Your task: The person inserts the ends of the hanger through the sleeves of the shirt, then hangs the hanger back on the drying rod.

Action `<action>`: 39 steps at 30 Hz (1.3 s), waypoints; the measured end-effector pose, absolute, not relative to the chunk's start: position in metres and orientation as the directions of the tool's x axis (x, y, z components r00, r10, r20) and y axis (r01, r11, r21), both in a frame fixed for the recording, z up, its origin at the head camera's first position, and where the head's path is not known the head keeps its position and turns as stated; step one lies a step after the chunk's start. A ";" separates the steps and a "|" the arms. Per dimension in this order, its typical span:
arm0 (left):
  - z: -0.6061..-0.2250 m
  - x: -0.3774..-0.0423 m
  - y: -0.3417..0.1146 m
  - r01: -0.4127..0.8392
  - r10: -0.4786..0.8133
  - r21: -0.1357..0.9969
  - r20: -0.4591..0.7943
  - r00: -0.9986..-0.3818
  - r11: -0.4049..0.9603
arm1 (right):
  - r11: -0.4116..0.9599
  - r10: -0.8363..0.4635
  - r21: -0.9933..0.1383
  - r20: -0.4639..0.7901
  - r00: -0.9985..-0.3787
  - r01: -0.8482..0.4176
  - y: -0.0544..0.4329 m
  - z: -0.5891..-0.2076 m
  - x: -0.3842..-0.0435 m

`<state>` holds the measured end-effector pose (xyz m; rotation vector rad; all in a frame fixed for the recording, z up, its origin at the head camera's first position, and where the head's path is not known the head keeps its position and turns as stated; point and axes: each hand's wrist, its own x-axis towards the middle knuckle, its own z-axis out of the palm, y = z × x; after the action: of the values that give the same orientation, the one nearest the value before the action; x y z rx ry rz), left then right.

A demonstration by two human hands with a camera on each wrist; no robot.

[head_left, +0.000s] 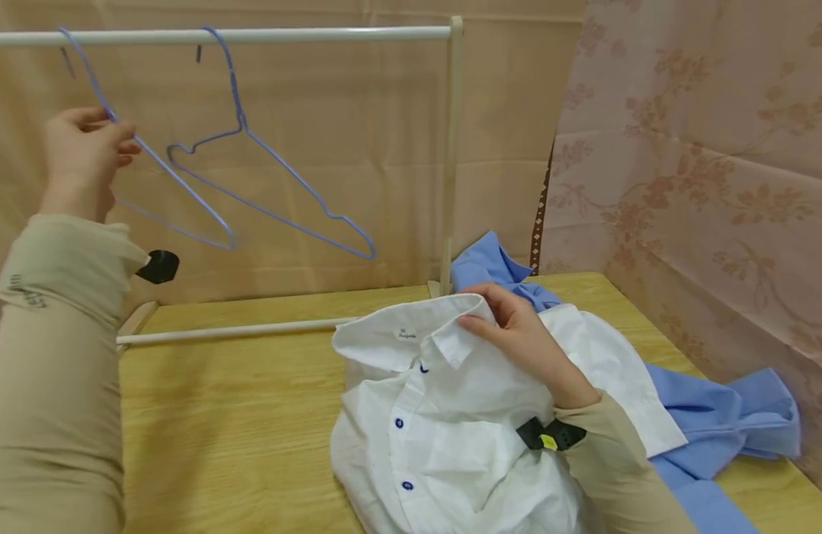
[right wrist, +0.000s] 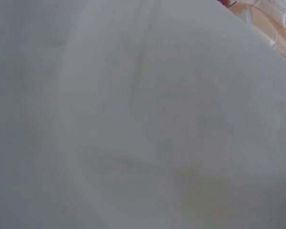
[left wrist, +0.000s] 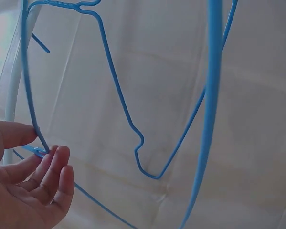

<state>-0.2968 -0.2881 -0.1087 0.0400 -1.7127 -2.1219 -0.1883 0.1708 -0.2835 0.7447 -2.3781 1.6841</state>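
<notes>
My left hand (head_left: 90, 152) pinches a blue wire hanger (head_left: 184, 185) near its neck, thumb against the fingers. The hanger's hook is over the white rail (head_left: 331, 34). In the left wrist view the hand (left wrist: 35, 181) grips the wire at lower left. A second blue hanger (head_left: 297, 174) hangs on the rail to the right. My right hand (head_left: 518, 334) holds the collar of a white shirt (head_left: 444, 437) with dark blue buttons, its front facing up. White cloth (right wrist: 157, 109) fills nearly all of the right wrist view, hiding the right hand there.
Blue garments (head_left: 705, 415) lie beyond and right of the white shirt. The rack's upright post (head_left: 451, 163) stands behind the shirt, and a low white bar (head_left: 237, 331) crosses the wooden table (head_left: 237, 430). Patterned curtain (head_left: 711, 170) hangs along the right side.
</notes>
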 end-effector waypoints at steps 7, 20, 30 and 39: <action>-0.095 -0.294 -0.283 0.326 -0.375 0.931 0.247 -0.894 -0.162 | 0.253 -0.310 -0.848 0.385 -0.869 -0.466 0.170 -0.285 -0.189; -0.089 -0.282 -0.270 0.472 -0.387 0.864 0.380 -0.840 -0.176 | 0.254 -0.314 -0.845 0.387 -0.867 -0.470 0.167 -0.284 -0.188; -0.113 -0.265 -0.257 0.506 -0.418 0.862 0.455 -0.787 -0.014 | 0.263 -0.313 -0.847 0.377 -0.872 -0.461 0.167 -0.284 -0.187; -0.138 -0.250 -0.237 0.679 -0.488 0.733 0.606 -0.628 0.036 | 0.268 -0.320 -0.846 0.374 -0.870 -0.462 0.167 -0.284 -0.186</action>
<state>-0.2501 -0.2371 -0.1377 -0.2059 -1.4569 -1.7256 -0.1864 0.1665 -0.2840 0.7436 -2.3962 1.6686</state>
